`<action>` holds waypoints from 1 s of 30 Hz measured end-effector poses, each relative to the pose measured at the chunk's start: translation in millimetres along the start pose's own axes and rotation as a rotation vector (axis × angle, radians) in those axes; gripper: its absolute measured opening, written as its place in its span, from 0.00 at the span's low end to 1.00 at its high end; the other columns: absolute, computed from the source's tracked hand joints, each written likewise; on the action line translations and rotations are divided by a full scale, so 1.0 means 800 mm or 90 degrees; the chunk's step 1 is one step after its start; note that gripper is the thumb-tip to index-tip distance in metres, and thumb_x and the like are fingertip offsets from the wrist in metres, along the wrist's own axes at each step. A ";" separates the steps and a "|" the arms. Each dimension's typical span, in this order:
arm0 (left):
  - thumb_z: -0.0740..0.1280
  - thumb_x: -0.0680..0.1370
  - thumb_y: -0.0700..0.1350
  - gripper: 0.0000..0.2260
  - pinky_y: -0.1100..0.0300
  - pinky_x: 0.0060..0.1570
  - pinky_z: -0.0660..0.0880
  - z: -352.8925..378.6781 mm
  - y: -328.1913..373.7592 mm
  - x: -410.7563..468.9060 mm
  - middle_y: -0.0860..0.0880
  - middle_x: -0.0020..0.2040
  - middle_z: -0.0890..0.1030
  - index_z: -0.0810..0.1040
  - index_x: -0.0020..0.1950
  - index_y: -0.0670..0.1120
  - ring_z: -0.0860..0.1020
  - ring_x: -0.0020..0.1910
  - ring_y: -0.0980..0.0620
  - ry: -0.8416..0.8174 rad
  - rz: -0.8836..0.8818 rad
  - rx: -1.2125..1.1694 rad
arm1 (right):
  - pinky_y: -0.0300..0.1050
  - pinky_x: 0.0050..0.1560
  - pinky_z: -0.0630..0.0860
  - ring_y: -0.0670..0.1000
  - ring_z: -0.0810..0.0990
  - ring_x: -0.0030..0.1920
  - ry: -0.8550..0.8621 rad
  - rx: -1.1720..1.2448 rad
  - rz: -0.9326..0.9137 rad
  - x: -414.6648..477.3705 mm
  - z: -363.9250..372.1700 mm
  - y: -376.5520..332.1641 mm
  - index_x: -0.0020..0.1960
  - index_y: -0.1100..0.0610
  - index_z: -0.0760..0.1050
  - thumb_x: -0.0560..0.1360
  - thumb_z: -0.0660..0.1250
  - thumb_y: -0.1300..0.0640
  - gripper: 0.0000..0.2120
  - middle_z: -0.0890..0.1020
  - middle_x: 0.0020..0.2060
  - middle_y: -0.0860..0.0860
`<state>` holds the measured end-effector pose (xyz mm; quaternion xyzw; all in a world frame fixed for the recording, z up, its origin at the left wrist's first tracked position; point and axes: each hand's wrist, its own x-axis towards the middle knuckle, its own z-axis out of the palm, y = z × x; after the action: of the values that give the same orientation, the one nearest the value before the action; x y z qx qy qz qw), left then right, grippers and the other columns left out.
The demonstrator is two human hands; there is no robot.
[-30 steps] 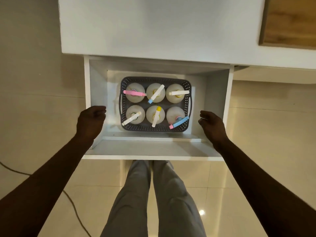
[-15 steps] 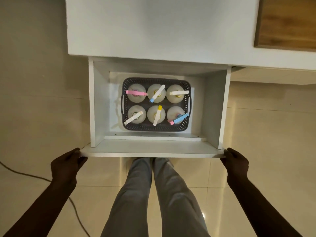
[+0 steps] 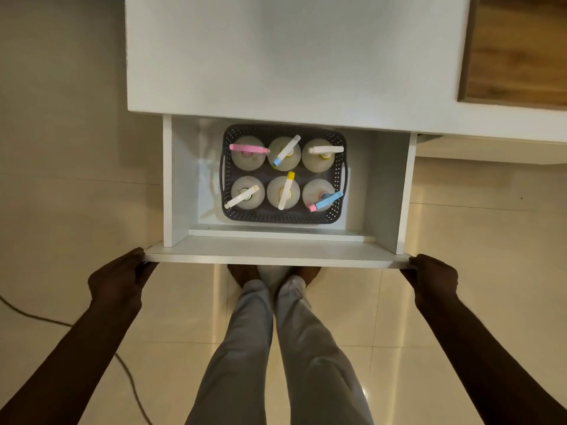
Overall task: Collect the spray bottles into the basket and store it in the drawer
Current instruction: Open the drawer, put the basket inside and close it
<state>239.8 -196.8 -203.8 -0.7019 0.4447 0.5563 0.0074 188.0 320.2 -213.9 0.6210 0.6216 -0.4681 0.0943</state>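
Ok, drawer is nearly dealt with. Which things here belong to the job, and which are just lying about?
Part of the job:
- drawer, open
- grey basket inside it
- six spray bottles in the basket
- left hand and right hand on the drawer front's ends

Just lying about:
- cable on the floor
- wooden panel

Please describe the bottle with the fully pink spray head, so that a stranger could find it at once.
Look inside the open white drawer for the dark basket holding six pale bottles in two rows. The bottle with the pink spray head stands in the far row, leftmost corner. Only its head is entirely pink.
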 end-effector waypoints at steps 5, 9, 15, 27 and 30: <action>0.72 0.78 0.31 0.03 0.50 0.60 0.82 0.038 0.031 0.007 0.39 0.54 0.83 0.80 0.46 0.37 0.83 0.61 0.40 -0.019 0.018 -0.037 | 0.35 0.38 0.84 0.53 0.81 0.46 -0.013 0.029 -0.030 0.011 0.024 -0.038 0.42 0.68 0.77 0.73 0.72 0.73 0.05 0.76 0.38 0.58; 0.73 0.77 0.32 0.04 0.50 0.58 0.83 0.070 0.056 0.014 0.41 0.51 0.83 0.79 0.45 0.37 0.84 0.60 0.41 -0.029 0.038 -0.044 | 0.44 0.52 0.85 0.49 0.84 0.43 -0.063 0.054 -0.028 0.026 0.042 -0.070 0.67 0.68 0.77 0.79 0.67 0.67 0.17 0.81 0.44 0.52; 0.72 0.79 0.35 0.05 0.50 0.55 0.85 0.117 0.092 0.017 0.40 0.53 0.82 0.78 0.46 0.38 0.84 0.59 0.43 -0.053 0.062 -0.085 | 0.48 0.56 0.86 0.59 0.85 0.57 -0.061 0.135 -0.035 0.027 0.077 -0.122 0.57 0.62 0.82 0.78 0.72 0.65 0.08 0.82 0.60 0.58; 0.69 0.82 0.52 0.22 0.50 0.66 0.80 0.202 0.152 0.001 0.43 0.66 0.79 0.73 0.71 0.42 0.81 0.63 0.45 -0.202 0.055 -0.193 | 0.49 0.62 0.83 0.56 0.85 0.58 -0.110 0.260 -0.040 0.005 0.140 -0.200 0.55 0.57 0.76 0.80 0.72 0.59 0.07 0.80 0.63 0.58; 0.67 0.82 0.54 0.21 0.52 0.65 0.80 0.219 0.157 -0.010 0.45 0.66 0.78 0.74 0.71 0.44 0.81 0.63 0.45 -0.237 0.059 -0.173 | 0.47 0.62 0.83 0.54 0.83 0.54 -0.153 0.272 -0.044 0.002 0.149 -0.213 0.53 0.55 0.78 0.80 0.72 0.58 0.05 0.79 0.56 0.56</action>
<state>25.1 -179.3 -203.8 -0.5606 0.3885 0.7306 -0.0313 -14.0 273.7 -200.7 0.5448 0.5140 -0.6624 0.0182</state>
